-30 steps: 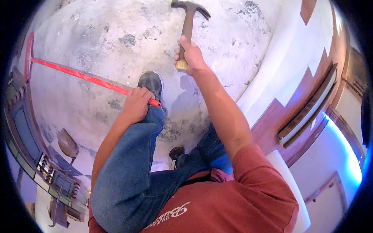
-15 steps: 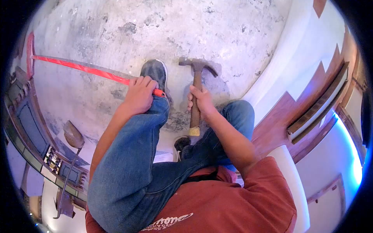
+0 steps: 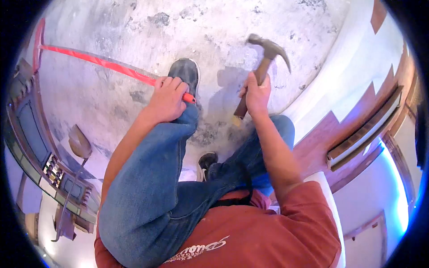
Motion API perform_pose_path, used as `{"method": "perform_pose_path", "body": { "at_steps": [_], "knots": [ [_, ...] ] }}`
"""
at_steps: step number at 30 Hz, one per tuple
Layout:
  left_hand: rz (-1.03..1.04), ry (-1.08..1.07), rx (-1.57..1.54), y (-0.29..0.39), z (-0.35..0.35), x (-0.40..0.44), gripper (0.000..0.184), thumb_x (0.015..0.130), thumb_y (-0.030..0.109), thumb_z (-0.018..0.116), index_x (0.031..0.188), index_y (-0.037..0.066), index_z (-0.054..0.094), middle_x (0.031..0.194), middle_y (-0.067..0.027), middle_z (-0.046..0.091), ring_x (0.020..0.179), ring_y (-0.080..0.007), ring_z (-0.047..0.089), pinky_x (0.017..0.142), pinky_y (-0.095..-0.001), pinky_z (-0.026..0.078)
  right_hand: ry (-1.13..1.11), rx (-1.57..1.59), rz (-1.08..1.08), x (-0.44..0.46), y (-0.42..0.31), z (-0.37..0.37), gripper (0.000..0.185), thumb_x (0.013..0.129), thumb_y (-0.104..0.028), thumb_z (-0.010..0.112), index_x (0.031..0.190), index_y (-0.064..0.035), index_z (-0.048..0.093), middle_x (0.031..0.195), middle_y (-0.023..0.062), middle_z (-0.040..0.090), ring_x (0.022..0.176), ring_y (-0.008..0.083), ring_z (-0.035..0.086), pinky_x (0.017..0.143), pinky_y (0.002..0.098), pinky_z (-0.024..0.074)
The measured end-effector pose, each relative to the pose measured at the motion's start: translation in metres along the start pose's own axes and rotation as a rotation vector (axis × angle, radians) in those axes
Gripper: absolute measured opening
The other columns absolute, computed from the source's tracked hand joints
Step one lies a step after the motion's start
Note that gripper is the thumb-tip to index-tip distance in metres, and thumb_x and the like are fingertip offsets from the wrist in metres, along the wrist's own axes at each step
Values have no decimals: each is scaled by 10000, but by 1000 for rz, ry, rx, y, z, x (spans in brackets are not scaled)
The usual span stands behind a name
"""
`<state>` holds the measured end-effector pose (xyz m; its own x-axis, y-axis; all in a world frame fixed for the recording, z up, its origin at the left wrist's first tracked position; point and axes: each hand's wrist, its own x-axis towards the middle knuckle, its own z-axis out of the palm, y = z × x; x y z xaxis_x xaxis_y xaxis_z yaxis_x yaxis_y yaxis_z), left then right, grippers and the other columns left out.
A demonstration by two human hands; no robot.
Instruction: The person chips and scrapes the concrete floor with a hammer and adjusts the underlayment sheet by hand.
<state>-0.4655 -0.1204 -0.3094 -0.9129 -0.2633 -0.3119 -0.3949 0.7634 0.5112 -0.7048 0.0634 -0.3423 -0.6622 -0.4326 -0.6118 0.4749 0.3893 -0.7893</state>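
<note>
A long red pole (image 3: 107,66) runs from the upper left to my bent knee, with a red crosspiece (image 3: 38,44) at its far end. My left hand (image 3: 169,99) is wrapped over the near end of this pole, by the dark shoe (image 3: 184,73). The pole's tip sticks out past my fingers. In my right hand (image 3: 258,96) is a claw hammer (image 3: 271,48), gripped by its brown handle. The hammer is raised above the floor, its head tilted to the upper right, and its shadow falls on the floor to the left.
The floor (image 3: 214,27) is worn and stained. A scoop-like tool with a thin curved handle (image 3: 79,142) is at the left, near dark furniture (image 3: 33,129). Jagged red-brown and white surfaces (image 3: 319,134) lie along the right, beside a wooden-edged ledge (image 3: 366,129).
My right hand has lifted the hammer up and to the right, and its head has turned clockwise. My left hand keeps its hold on the red pole; the view has shifted slightly.
</note>
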Motion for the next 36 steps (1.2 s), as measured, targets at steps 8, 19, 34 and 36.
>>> {"method": "perform_pose_path", "body": {
  "at_steps": [8, 19, 34, 36],
  "knots": [
    [-18, 7, -10, -3, -1, 1, 327, 741, 130, 721, 1061, 116, 655, 1049, -85, 597, 1082, -298, 586, 1083, -479, 382, 3, -200, 104, 1, -4, -14, 234, 1065, -196, 652, 1065, -47, 471, 680, 56, 562, 478, 166, 567, 463, 344, 498],
    [-26, 26, -13, -2, 1, 0, 317, 731, 127, 728, 1039, 120, 651, 1043, -88, 596, 1078, -299, 584, 1074, -474, 385, -57, -266, 153, -56, 22, -20, 243, 1065, -205, 645, 1111, -33, 479, 715, 58, 588, 512, 156, 587, 482, 329, 503],
    [-69, -11, -33, -3, 5, 0, 270, 775, 143, 701, 1039, 103, 660, 1061, -101, 602, 1115, -309, 580, 1107, -497, 365, 64, -303, 114, -59, 48, -16, 272, 1058, -247, 659, 1116, -38, 495, 722, 54, 580, 506, 160, 591, 467, 346, 490],
    [-73, -6, -32, -2, 5, 1, 259, 778, 143, 699, 1032, 104, 661, 1059, -102, 604, 1115, -308, 581, 1109, -497, 364, -112, -355, 198, -55, 30, -18, 283, 1056, -256, 662, 1133, -41, 494, 733, 61, 584, 509, 163, 596, 472, 353, 495]
  ]
}}
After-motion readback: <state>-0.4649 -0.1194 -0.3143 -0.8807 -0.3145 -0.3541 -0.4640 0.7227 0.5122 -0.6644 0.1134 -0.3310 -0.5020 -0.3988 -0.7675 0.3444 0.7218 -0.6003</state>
